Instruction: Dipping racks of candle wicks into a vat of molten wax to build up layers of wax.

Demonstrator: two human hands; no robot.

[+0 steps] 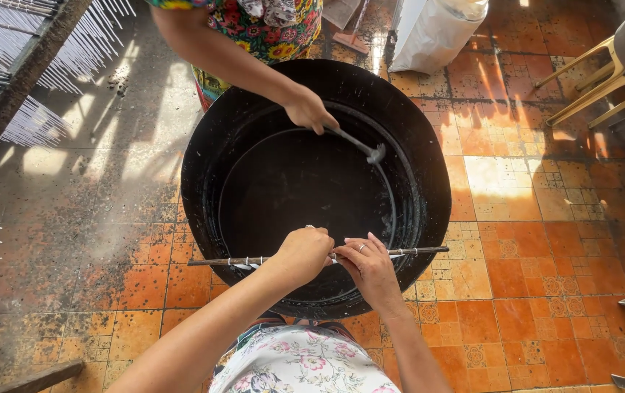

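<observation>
A thin dark rod (414,251) with white strings tied along it lies across the near rim of a big black vat (429,167) of dark liquid. My left hand (303,251) is closed around the rod near its middle. My right hand (370,268) rests on the rod just to the right, fingers pinching at a white string. Across the vat, another person's hand (309,110) holds a metal ladle (360,144) over the liquid.
A rack of thin white sticks (43,65) stands at the upper left. A white sack (432,33) sits beyond the vat, and a pale wooden stool (603,80) at the upper right. The floor is orange patterned tile (531,291), stained dark on the left.
</observation>
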